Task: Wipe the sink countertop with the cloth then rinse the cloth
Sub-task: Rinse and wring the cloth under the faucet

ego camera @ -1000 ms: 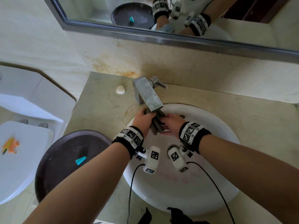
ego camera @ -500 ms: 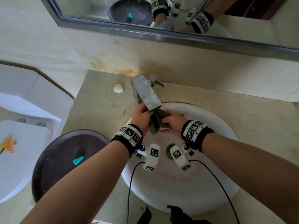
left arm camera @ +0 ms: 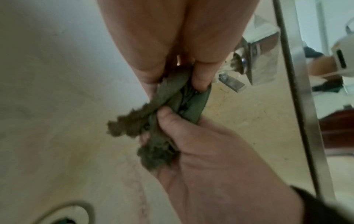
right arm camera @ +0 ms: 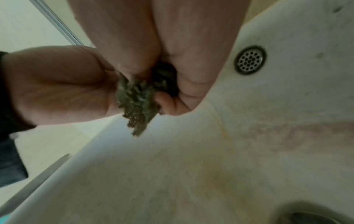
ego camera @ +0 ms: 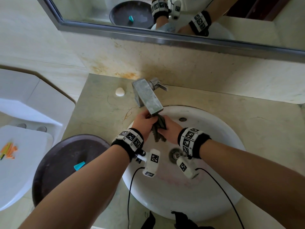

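**Hidden, cropped and blurred parts**

In the head view, the faucet [ego camera: 147, 98] spout covers the top of the cloth [ego camera: 158, 129] and the fingertips of the left hand [ego camera: 143, 123] and right hand [ego camera: 170, 131]; whether water runs cannot be told. Both forearms leave the frame at the bottom corners. The basin [ego camera: 214, 187] drain [ego camera: 175, 155] is partly behind the right wrist camera. The dark basin [ego camera: 66, 162] at lower left is partly behind the left forearm. The orange items [ego camera: 8, 150] at the left edge are too small to identify.

You've got a white soap bit [ego camera: 120, 92] by the wall, dark round bin lid [ego camera: 66, 164] w/ teal scrap [ego camera: 79, 165], toilet [ego camera: 19, 156] at left.
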Demonstrator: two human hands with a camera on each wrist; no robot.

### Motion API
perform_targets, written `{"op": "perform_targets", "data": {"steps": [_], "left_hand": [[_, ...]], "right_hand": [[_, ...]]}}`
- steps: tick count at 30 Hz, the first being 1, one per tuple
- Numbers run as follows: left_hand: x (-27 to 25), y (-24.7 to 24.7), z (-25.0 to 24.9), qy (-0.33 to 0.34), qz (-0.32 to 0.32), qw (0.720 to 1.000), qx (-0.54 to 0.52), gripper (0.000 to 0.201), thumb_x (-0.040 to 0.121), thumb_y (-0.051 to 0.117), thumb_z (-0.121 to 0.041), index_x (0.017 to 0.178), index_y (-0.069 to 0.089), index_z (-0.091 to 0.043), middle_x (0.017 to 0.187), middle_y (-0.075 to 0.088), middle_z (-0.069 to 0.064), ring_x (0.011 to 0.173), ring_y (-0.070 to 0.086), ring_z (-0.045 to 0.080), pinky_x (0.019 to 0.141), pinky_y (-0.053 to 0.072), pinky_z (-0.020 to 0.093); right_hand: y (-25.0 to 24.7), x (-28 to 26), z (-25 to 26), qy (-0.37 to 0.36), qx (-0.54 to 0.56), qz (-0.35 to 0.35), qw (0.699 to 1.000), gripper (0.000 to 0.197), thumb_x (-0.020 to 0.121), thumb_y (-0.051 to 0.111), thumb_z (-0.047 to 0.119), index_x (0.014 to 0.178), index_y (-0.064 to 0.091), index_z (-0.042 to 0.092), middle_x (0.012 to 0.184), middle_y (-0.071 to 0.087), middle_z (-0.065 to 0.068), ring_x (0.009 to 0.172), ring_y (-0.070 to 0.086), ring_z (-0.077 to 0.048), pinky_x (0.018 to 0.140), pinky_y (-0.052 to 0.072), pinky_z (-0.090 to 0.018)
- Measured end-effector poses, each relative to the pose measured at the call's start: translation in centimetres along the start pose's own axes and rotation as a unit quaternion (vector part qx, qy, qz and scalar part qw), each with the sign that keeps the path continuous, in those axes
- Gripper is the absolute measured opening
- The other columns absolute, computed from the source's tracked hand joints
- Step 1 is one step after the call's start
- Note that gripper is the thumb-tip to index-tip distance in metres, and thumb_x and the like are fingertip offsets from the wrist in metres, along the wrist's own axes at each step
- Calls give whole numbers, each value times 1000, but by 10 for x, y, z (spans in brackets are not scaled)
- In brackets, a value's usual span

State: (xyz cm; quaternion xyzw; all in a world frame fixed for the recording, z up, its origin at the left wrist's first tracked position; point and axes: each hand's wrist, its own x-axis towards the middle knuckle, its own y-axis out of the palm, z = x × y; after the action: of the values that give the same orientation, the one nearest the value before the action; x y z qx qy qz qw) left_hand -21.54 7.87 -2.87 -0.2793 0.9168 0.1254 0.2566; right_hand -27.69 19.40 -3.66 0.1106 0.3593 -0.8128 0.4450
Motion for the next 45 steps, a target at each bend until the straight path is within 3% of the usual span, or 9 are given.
{"op": "perform_targets", "data": {"steps": [6,11,15,19,26,31,35,42,45], "left_hand": [[0,-11,-7,69,-32,992,103,29,86,58,1,99,66,-24,98,71,4,93,68,22,85,56,40],[-3,-12,-10,81,-35,986,139,29,88,58,0,93,68,-27,90,70,-7,94,67,17,89,54,35],[-3,-13,-9,59,0,989,138,29,87,60,0,98,69,-25,101,72,0,100,67,19,92,54,38],[-1,-14,-8,70,0,983,170,26,89,57,1,95,69,-21,94,72,8,89,70,30,84,58,41],[1,-12,-15,67,-2,965,255,21,92,52,-5,100,69,-15,91,69,6,85,67,26,83,55,36],[-5,-12,-20,65,25,969,237,23,89,53,0,102,63,-16,95,70,7,88,69,27,83,57,40],[-5,-19,-19,70,42,973,215,39,82,55,9,99,66,-25,97,71,2,90,69,24,83,58,39],[-3,-19,-15,25,21,996,78,55,68,46,20,97,69,-20,101,72,10,100,67,33,91,53,52],[-2,-19,-17,-14,31,999,36,68,59,41,13,119,62,-12,115,67,11,110,62,31,96,50,52]], "right_hand": [[-4,5,4,20,-28,5,999,31,98,36,13,122,55,10,114,64,-14,105,61,-30,92,49,-40],[0,6,7,63,218,37,973,43,91,57,10,129,37,6,95,63,-12,67,63,-17,51,49,-22],[6,7,0,42,84,22,995,80,78,75,26,137,22,16,109,58,0,92,62,-16,71,49,-24],[7,13,-5,4,-9,4,1000,16,95,53,25,107,55,14,90,65,-2,83,63,-22,73,49,-28],[9,15,-5,-23,-146,6,989,31,99,43,28,124,54,12,112,65,-11,100,61,-28,92,49,-43],[0,12,-5,-67,-26,37,997,25,92,55,15,117,54,15,109,63,-3,95,60,-15,83,49,-26],[-9,6,0,53,156,28,986,25,97,45,40,115,50,23,86,58,-4,71,51,-14,59,42,-26],[-10,13,5,186,303,3,935,26,94,51,46,106,57,23,110,65,-13,90,64,-25,81,57,-41],[-7,11,4,175,351,3,920,19,96,55,15,114,54,16,115,62,-19,88,65,-30,72,58,-37]]}}
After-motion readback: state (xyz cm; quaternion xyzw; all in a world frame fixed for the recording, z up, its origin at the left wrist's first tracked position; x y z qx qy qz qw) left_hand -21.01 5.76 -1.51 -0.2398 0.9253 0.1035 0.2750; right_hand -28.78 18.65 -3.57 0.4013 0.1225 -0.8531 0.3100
